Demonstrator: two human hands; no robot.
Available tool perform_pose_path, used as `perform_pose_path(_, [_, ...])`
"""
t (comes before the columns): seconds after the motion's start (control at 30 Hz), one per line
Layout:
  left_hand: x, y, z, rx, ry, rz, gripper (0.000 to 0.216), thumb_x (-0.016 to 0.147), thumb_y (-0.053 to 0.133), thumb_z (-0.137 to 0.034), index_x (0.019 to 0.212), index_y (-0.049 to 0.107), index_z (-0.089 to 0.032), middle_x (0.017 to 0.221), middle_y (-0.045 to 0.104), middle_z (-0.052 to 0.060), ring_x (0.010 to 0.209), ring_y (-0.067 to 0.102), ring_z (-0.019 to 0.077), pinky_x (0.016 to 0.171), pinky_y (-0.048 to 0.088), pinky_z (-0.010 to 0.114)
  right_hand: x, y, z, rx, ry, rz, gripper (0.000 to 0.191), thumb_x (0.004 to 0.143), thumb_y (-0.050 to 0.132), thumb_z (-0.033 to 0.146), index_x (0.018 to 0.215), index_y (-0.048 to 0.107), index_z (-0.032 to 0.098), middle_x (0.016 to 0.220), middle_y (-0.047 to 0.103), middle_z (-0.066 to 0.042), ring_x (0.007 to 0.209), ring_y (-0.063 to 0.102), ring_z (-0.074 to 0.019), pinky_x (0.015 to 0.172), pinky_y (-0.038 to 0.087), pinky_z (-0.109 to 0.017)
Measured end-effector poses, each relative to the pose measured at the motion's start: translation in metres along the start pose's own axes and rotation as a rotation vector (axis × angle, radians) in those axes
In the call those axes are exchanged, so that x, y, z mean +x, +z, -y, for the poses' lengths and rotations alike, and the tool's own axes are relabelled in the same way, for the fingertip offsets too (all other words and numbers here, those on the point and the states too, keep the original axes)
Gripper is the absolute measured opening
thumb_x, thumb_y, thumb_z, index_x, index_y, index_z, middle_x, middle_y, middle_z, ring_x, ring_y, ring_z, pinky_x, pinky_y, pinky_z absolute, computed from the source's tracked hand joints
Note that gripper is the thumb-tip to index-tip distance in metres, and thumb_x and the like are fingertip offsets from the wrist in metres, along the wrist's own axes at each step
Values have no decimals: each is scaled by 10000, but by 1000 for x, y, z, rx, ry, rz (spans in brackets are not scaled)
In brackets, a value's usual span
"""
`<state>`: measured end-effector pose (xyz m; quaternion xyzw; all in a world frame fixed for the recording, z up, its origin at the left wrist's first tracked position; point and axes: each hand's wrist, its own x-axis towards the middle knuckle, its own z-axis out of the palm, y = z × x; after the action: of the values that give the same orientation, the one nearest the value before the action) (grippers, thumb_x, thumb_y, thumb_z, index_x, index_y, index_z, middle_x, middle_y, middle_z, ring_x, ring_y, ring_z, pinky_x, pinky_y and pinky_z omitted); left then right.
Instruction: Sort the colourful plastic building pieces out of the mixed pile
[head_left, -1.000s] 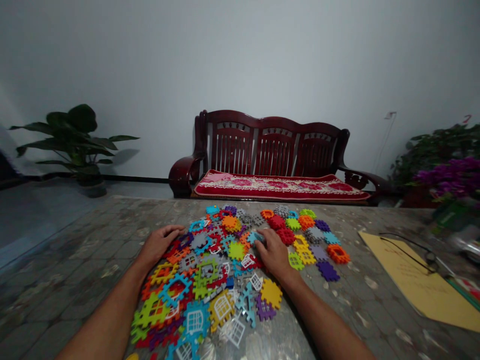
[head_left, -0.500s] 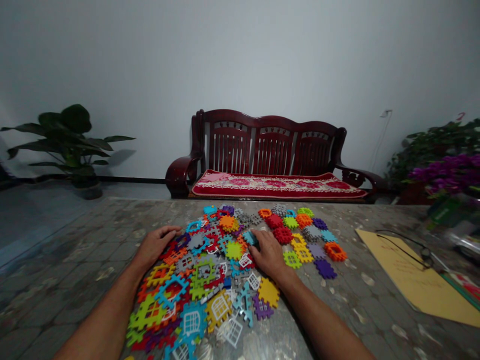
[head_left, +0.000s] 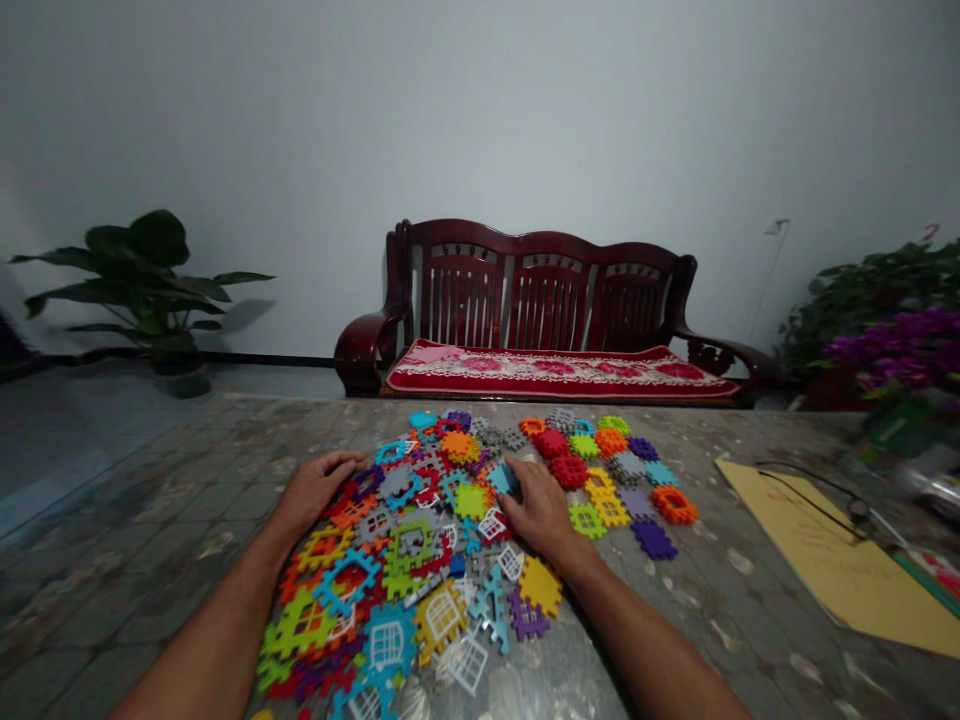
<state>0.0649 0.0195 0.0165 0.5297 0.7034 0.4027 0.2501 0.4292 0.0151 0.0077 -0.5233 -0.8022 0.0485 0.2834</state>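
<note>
A heap of colourful plastic interlocking blocks [head_left: 409, 545] with toothed edges is spread over the table between my forearms. My left hand [head_left: 319, 488] rests at the heap's left edge, palm down, with its fingers loosely stretched out beside a dark purple block [head_left: 367, 484]. At the heap's right side, my right hand [head_left: 538, 502] has its thumb and fingers about a light-blue block [head_left: 504, 479]. Some of that block is covered by the fingers. Just below lie white window-shaped pieces [head_left: 492, 524] and a yellow block [head_left: 540, 587].
A separate group of blocks [head_left: 611, 470] lies right of my right hand. Farther right are a yellow envelope-like sheet [head_left: 817, 560] and black-framed glasses [head_left: 814, 495]. Behind the grey table [head_left: 187, 470] stands a wooden bench [head_left: 544, 300], with potted plants at both sides.
The whole view has shifted very slightly. Both hands keep nearly the same place, and the light-blue block shows a little more clearly between my right thumb and fingers.
</note>
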Motion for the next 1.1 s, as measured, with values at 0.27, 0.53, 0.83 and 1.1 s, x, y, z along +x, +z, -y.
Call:
perform_pose_path(0.27, [3, 1, 7, -31, -13, 30, 389, 664, 612, -479, 915, 765, -224, 895, 789, 35, 804, 708, 240, 720, 541, 291, 0, -3, 6, -12, 25, -1, 570, 769, 580, 242, 1332, 505, 191, 1205, 639, -108, 1091, 567, -267, 961, 407, -372])
perform_pose_path(0.53, [3, 1, 7, -19, 6, 25, 416, 661, 614, -492, 930, 760, -209, 950, 783, 46, 813, 704, 238, 755, 533, 305, 0, -3, 6, 23, -2, 16, 533, 811, 602, 305, 1322, 515, 181, 1218, 639, -112, 1121, 555, -263, 987, 401, -387])
perform_pose_path(0.83, [-2, -1, -4, -7, -4, 23, 406, 660, 595, -471, 916, 747, -196, 945, 785, 58, 851, 704, 252, 810, 534, 319, 6, -31, 10, 189, -291, -130, 549, 802, 579, 175, 1343, 502, 229, 1278, 603, -79, 1172, 516, -239, 1032, 385, -419])
perform_pose_path(1.1, [-4, -4, -7, 112, 2, 48, 433, 725, 562, -475, 988, 739, -181, 1012, 773, 58, 855, 705, 226, 795, 536, 289, 31, -78, -82, 298, 89, -299, 512, 768, 646, 307, 1268, 580, 216, 1219, 650, -91, 1099, 606, -249, 968, 477, -433])
